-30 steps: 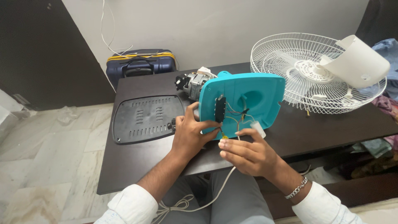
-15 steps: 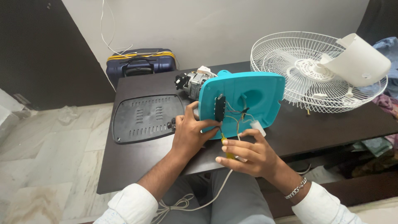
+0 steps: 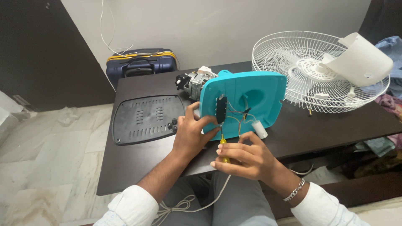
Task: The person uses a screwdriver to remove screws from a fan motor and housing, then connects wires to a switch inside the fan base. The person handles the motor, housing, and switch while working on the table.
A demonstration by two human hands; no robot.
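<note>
Little has moved since the earlier frames: both hands stay at the near edge of the turquoise fan base, and only the right hand (image 3: 247, 158) has drawn a touch nearer to the body, with the yellow-handled screwdriver (image 3: 223, 146) now showing more clearly above its fingers. That hand is curled closed around the screwdriver, whose shaft points up toward the black switch block (image 3: 221, 109) on the inside face of the turquoise fan base (image 3: 251, 98). The left hand (image 3: 192, 134) grips the left near edge of the base, thumb up against its face, fingers wrapped behind, holding it tilted up on the table. Thin coloured wires (image 3: 239, 117) run from the switch block across the base to a small white capacitor (image 3: 259, 129) just right of the right hand. A pale power cord (image 3: 197, 201) trails down from the hands over the lap. Behind the base, touching or just beside it, lies a grey electric motor (image 3: 193, 82). Left of the hands a black vented cover plate (image 3: 144, 119) lies flat on the dark table (image 3: 134, 167). On the far right of the table rests a white wire fan guard (image 3: 293, 62) with a white fan blade (image 3: 360, 60) lying on it. Beyond the table's far left corner a dark blue suitcase (image 3: 140, 65) stands on the floor against the wall.
</note>
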